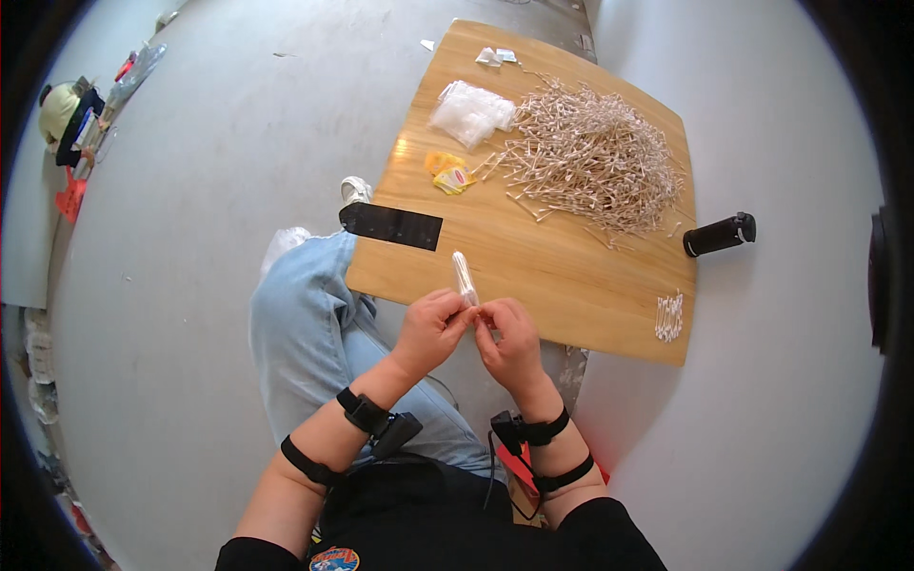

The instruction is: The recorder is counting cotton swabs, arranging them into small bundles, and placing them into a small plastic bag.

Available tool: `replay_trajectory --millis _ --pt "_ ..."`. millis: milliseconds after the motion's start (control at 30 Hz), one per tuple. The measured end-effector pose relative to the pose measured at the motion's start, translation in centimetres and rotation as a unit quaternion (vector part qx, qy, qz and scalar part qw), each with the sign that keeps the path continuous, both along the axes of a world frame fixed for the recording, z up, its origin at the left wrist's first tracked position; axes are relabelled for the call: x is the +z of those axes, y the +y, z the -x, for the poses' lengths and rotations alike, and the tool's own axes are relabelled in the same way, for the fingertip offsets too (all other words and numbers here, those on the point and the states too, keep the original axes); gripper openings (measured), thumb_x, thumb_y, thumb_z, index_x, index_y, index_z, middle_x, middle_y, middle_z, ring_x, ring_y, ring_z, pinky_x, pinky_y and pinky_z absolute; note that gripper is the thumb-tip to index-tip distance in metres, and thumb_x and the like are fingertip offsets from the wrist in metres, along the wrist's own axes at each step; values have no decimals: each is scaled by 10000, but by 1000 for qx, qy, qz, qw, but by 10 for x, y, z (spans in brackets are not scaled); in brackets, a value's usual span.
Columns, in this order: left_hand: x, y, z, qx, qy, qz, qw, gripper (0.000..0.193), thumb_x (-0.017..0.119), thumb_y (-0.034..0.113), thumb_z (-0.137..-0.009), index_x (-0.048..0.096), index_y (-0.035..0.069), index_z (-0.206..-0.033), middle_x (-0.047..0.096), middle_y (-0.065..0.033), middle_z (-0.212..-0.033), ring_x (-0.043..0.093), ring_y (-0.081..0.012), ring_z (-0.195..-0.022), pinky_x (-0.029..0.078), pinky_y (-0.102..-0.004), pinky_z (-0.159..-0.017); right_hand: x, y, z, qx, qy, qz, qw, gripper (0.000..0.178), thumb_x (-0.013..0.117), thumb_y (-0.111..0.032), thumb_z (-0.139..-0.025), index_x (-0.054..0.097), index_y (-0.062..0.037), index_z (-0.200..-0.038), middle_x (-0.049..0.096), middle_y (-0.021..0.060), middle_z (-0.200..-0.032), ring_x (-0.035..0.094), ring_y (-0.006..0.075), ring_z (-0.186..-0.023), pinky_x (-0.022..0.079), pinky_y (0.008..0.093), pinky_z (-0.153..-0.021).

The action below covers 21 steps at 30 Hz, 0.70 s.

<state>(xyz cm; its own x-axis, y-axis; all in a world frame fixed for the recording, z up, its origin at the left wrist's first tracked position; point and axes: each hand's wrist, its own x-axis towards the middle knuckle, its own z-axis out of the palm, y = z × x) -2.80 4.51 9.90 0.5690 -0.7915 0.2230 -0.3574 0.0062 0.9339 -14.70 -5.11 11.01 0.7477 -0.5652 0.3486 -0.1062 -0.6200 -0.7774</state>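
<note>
My left hand (434, 328) and my right hand (508, 340) meet at the near edge of the wooden table (571, 285). Both are closed, with fingers pinching the near end of a small clear plastic bag (464, 273). The slim bag points away from me and seems to hold a few white cotton swabs. Its pinched end is partly hidden by my fingertips. Farther off, a big loose heap of cotton swabs (600, 157) covers the table's far right. A small row of cotton swabs (669, 317) lies near the right corner.
A stack of clear plastic bags (471, 112) lies left of the heap, with yellow packets (449, 173) nearer me. A black flat strip (392, 227) overhangs the left edge. A black cylinder (720, 234) juts past the right edge, beside the wall. Another person (69, 119) is far left.
</note>
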Motion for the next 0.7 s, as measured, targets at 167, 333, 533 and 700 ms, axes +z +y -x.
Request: replay_trajectory --millis 167,333,533,700 --pt "-7 -23 -10 -24 -45 -29 998 184 702 102 -845 579 11 -743 491 -114 -656 490 -278 -605 391 -360 -549 -17 -25 -3 -6 8 42 999 113 657 5 -812 597 -13 -906 602 155 -812 584 357 -745 475 422 -644" --pt "-25 -38 -16 -41 -53 -27 997 160 691 89 -846 569 20 -768 507 -119 -686 504 -289 -620 404 -369 -551 -30 -38 -6 -27 9 -17 999 80 647 8 -829 595 -6 -888 601 162 -815 584 356 -734 472 402 -631" --pt "-28 -52 -18 -67 -21 -63 996 127 660 61 -842 559 24 -775 524 -136 -704 538 -327 -671 431 -397 -576 -51 -60 -3 -158 4 -238 958 36 611 -29 -910 601 -6 -935 610 58 -810 591 141 -731 472 286 -640" --pt "-25 -70 -12 -50 -127 -5 991 99 629 55 -868 545 30 -821 516 -123 -736 523 -295 -651 435 -378 -582 -51 -61 -18 -114 -27 -322 940 95 564 -58 -958 589 -4 -1032 627 29 -873 583 88 -784 486 243 -683"
